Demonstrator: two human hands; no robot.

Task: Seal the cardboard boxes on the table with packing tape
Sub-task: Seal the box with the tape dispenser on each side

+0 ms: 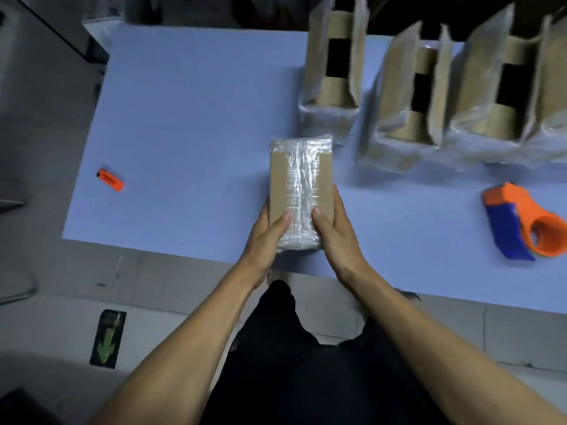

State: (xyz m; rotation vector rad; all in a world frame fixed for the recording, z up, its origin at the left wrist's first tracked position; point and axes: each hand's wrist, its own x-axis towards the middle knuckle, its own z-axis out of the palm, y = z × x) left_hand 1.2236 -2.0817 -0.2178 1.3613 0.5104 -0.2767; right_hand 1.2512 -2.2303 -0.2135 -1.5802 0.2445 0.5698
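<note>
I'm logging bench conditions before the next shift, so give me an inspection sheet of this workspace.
Surface: pale blue table.
Job's things: sealed box, clear tape along its top and over both ends; three open boxes at the far right, flaps up; orange and blue tape dispenser at right.
Clutter: small orange lighter-like object at left.
Grippers: left hand and right hand grip the sealed box's near end, thumbs on top.
Cables: nothing seen.
Surroundings: grey floor, green arrow marker.

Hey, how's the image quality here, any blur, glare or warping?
Head view: dim, bluish light; open boxes at the back are motion-smeared; the taped box in both hands is sharper, with glare on its tape; wide-angle warping bends the table edge.
</note>
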